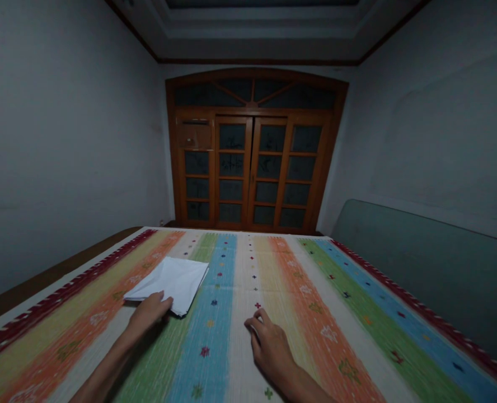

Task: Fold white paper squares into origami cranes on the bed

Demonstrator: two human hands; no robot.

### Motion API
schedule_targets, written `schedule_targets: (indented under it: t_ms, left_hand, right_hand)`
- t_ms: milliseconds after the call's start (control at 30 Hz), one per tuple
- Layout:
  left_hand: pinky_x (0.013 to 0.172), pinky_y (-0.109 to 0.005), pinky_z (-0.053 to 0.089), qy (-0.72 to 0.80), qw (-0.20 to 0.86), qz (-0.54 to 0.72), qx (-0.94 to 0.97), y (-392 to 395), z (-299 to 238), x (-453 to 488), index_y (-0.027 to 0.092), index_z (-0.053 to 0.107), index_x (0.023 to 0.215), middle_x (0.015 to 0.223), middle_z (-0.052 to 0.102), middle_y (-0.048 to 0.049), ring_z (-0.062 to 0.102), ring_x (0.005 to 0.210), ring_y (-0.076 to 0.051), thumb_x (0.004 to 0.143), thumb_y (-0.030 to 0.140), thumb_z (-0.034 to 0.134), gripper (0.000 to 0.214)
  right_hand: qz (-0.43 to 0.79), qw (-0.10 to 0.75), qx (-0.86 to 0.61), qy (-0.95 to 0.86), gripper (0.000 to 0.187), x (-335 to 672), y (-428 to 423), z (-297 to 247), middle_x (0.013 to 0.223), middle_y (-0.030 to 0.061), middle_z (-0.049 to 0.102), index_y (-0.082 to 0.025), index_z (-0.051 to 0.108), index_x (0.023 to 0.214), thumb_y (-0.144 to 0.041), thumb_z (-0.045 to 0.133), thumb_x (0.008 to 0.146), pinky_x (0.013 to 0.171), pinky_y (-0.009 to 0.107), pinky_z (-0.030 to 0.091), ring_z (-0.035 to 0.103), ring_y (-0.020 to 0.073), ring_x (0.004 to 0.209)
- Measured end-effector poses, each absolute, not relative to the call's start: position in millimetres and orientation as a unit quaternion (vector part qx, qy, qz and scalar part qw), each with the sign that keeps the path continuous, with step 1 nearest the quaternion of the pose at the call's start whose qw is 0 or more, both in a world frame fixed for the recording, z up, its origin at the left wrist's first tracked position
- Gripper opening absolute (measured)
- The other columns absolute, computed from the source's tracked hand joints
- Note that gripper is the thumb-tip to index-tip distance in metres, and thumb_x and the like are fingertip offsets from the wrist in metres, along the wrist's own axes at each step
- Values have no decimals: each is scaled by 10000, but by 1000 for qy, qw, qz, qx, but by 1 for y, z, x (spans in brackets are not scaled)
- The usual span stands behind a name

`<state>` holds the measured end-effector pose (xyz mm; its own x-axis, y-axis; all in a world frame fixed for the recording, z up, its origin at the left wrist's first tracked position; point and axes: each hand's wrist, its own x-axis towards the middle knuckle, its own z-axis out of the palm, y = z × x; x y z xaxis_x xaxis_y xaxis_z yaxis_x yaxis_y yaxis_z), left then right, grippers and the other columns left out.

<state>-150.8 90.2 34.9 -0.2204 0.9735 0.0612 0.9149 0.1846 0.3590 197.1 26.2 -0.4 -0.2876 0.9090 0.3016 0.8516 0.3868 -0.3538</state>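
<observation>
A folded white cloth point(173, 279) lies on the striped, many-coloured bedspread point(341, 313), left of the middle. My left hand point(148, 311) rests on the cloth's near edge with the fingers curled over it and the thumb on top. My right hand point(268, 343) lies on the bedspread about a hand's width to the right of the cloth. Its fingers are bent and pressed down on the fabric, with nothing visible in them.
The bed fills the lower half of the view. A dark wooden frame point(42, 280) runs along its left side and a green padded panel point(433, 263) along the right wall. Closed wooden doors with glass panes point(254, 170) stand beyond the far end.
</observation>
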Motion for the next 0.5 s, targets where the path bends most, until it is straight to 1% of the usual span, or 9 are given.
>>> schedule_targets:
  t_ms: [67, 133, 233, 267, 300, 333, 367, 433, 500]
  left_hand:
    - [806, -361, 566, 748, 98, 170, 635, 86, 44, -145, 79, 686, 1252, 976, 803, -146, 755, 981, -316, 982, 334, 527, 404]
    - [818, -390, 552, 723, 92, 188, 658, 79, 52, -133, 100, 644, 1338, 997, 807, -153, 748, 1000, -340, 988, 362, 459, 475]
    - [788, -386, 552, 652, 92, 213, 722, 62, 53, -100, 194, 655, 1353, 812, 801, -79, 759, 813, -299, 1022, 436, 375, 497]
    - [804, -373, 556, 621, 95, 217, 747, 56, 49, -87, 223, 676, 1329, 831, 799, -68, 753, 811, -279, 1021, 456, 388, 481]
    - [872, -358, 553, 587, 99, 219, 773, 50, 43, -74, 266, 693, 1305, 947, 805, -61, 744, 910, -266, 1001, 472, 453, 439]
    - [988, -366, 521, 544, 100, 223, 803, 46, 36, -63, 294, 687, 1313, 1121, 785, -63, 702, 1081, -270, 973, 481, 526, 420]
    - [1065, -421, 488, 477, 91, 226, 844, 41, 29, -54, 278, 645, 1371, 1287, 726, -95, 633, 1224, -306, 955, 493, 570, 474]
    - [1177, -525, 380, 417, 81, 198, 883, 36, 14, -44, 259, 438, 1545, 1571, 493, -116, 428, 1443, -356, 961, 577, 562, 676]
    - [1222, -553, 302, 410, 93, 149, 895, 33, 4, -41, 237, 272, 1616, 1667, 318, -110, 267, 1528, -370, 968, 620, 536, 799]
  right_hand:
    - [68, 229, -553, -798, 341, 197, 26, 2, 1186, 111, 658, -213, 722, 1106, -38, 519, 896, 801, 303, 544, 728, 230, 895]
    - [77, 234, -550, -798, 324, 198, 25, 5, 1186, 110, 661, -210, 724, 1105, -51, 529, 900, 814, 302, 540, 725, 227, 912]
    - [92, 253, -535, -800, 258, 201, 25, 8, 1143, 107, 685, -195, 729, 1079, -101, 552, 916, 846, 305, 534, 712, 233, 969]
    - [99, 264, -528, -801, 236, 203, 24, 8, 1117, 103, 697, -190, 729, 1069, -120, 559, 921, 858, 307, 532, 708, 231, 972]
    - [106, 274, -520, -802, 217, 205, 23, 9, 1090, 97, 709, -187, 728, 1059, -138, 564, 926, 867, 309, 531, 706, 229, 966]
    - [112, 285, -513, -802, 205, 207, 22, 9, 1066, 92, 718, -185, 727, 1053, -154, 566, 930, 874, 313, 530, 704, 226, 955]
    - [117, 295, -506, -802, 199, 210, 20, 9, 1048, 89, 726, -184, 727, 1049, -166, 566, 933, 879, 318, 532, 702, 225, 944]
    - [114, 303, -494, -807, 201, 216, 16, 8, 1039, 95, 734, -180, 730, 1047, -180, 564, 934, 895, 337, 537, 693, 236, 963]
    - [103, 296, -483, -818, 243, 223, 13, 6, 1118, 122, 731, -170, 723, 1120, -199, 570, 934, 960, 373, 533, 675, 259, 1050]
